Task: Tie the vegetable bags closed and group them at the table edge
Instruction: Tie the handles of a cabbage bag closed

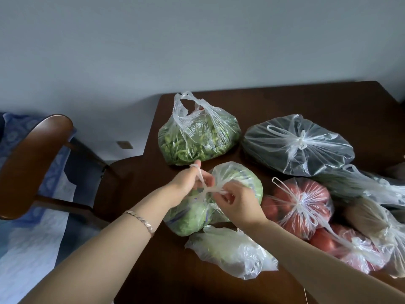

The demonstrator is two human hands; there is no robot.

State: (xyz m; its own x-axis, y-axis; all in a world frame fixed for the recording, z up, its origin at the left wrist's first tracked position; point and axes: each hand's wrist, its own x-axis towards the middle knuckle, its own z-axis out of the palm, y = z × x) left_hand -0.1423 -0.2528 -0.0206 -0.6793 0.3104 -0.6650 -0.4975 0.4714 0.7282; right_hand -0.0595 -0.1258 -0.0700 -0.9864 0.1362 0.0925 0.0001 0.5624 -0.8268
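Observation:
A clear plastic bag of pale green cabbage [243, 178] lies on the dark wooden table [306, 99]. My left hand [186, 183] grips one of its handle strips, pulled up and to the left. My right hand [238, 205] pinches the other strip, and the two strips cross between my hands. Behind it stands a bag of leafy greens [197, 141] with its handles loose and open. A dark bag [298, 148] and a bag of tomatoes [302, 202] to the right are both knotted shut.
A loose white bag with pale vegetable [232, 253] lies near my right forearm. More bags [377, 216] crowd the right edge. A wooden chair [37, 163] stands left of the table, over a blue patterned cloth [32, 238].

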